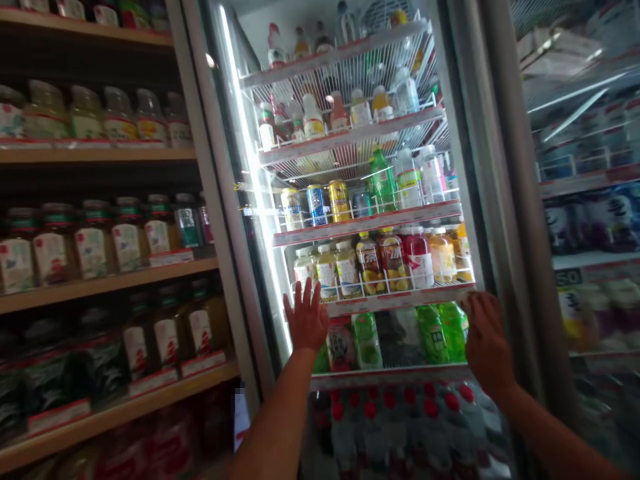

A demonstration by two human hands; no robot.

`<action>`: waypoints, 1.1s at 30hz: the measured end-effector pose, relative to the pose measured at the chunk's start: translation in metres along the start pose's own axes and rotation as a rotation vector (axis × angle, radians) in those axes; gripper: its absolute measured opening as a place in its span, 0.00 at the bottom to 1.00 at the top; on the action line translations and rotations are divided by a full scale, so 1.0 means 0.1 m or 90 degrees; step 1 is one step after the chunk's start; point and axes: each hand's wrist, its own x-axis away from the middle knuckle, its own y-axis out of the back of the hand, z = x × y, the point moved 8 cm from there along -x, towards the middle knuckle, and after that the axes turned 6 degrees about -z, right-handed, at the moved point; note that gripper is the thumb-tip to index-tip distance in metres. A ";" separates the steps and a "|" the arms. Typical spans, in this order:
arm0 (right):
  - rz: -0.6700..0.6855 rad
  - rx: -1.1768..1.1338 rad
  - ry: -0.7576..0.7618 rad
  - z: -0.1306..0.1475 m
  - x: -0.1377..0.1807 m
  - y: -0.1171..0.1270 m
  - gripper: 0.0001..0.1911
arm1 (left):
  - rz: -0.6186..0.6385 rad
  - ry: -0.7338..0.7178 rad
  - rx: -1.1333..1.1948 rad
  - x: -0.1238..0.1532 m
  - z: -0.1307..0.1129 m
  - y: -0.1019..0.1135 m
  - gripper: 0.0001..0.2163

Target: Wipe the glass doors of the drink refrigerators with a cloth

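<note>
"Pale bottles, how would they handle?"

"Probably heavy for their size, since they look full, and firm-walled but smooth, so they might slip if damp. I'd wrap a palm round the middle of the body, below the cap."

"Where are they?"

"At the left end of a lit shelf, 3 in the front row."

"And the hands?"

"The left hand is spread before them, grasping nothing visible; contact I can't judge. The right hand is curled near the shelf's right end; whether it clasps anything, I can't tell."

"Other counts?"

"Alongside, 2 dark-labelled bottles, then 1 red bottle. On the tier above, 3 clearly visible cans and 1 green bottle foremost."
</note>
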 end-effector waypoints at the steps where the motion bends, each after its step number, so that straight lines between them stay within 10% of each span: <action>1: 0.043 -0.018 0.044 0.15 0.14 -0.04 0.34 | 0.000 0.003 0.003 0.00 0.00 0.00 0.30; 6: 0.388 -0.105 0.397 0.85 0.90 -0.31 0.32 | 0.006 0.009 0.016 0.01 0.02 -0.01 0.29; 13: 0.120 -0.080 0.204 1.11 -0.17 -0.74 0.35 | -0.008 0.008 0.016 0.02 0.01 0.00 0.29; 20: 0.399 -0.217 0.486 1.98 0.62 -1.05 0.27 | 0.007 0.023 0.030 0.03 0.03 -0.01 0.27; 26: 0.131 -0.170 0.244 1.99 -0.36 -1.32 0.35 | 0.008 0.022 0.033 0.03 0.03 -0.01 0.26; 33: 0.209 -0.180 0.363 2.23 -0.39 -1.43 0.36 | 0.013 0.029 0.038 0.04 0.05 -0.03 0.25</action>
